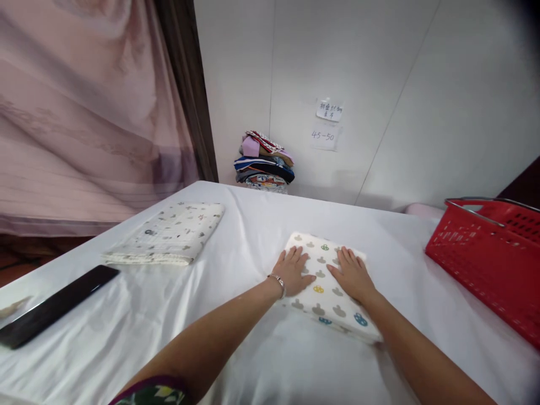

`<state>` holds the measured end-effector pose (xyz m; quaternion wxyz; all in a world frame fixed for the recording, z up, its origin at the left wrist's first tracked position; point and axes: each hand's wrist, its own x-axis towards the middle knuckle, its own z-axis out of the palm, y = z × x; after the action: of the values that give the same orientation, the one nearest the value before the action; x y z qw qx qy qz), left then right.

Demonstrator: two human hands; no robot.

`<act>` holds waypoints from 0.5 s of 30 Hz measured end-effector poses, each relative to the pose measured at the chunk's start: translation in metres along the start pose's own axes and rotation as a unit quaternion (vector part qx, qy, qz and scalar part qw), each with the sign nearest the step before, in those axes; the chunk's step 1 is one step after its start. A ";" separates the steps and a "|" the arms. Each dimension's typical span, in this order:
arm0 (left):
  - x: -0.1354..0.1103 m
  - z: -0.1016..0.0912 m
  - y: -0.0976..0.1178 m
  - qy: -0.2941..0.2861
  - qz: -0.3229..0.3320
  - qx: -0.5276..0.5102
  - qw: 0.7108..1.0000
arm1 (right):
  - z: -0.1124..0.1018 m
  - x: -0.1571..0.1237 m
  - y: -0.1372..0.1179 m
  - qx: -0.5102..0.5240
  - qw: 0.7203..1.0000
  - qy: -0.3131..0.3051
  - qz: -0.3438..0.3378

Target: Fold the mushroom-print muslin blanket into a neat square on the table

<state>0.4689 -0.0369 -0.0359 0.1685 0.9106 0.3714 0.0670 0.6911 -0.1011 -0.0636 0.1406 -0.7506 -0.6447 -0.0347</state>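
Note:
A folded white cloth [327,308] printed with grey, yellow, green and blue shapes lies flat in front of me on a white-covered table [248,236]. My left hand [294,272] rests palm down on its left side, fingers stretched out, a silver bracelet at the wrist. On the right side of the same cloth lies my right hand [352,274], also flat with the fingers apart. Both palms press on the top layer, and neither hand grips anything. Part of the print is hidden under the hands.
Another folded patterned cloth [177,230] lies at the left, near a long black object [59,304]. A red plastic basket [485,264] stands at the right. Beyond the table is a stack of folded fabrics [265,163] by the wall; a pink curtain [93,112] hangs left.

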 end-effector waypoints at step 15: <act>0.080 -0.034 -0.041 0.086 -0.126 -0.208 0.966 | 0.003 -0.024 0.027 0.063 0.992 0.097 0.047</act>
<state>0.4907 0.0549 -0.0188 0.3285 0.7923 0.4740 0.1991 0.7130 -0.1268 -0.0770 0.2507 -0.7628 -0.5930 -0.0600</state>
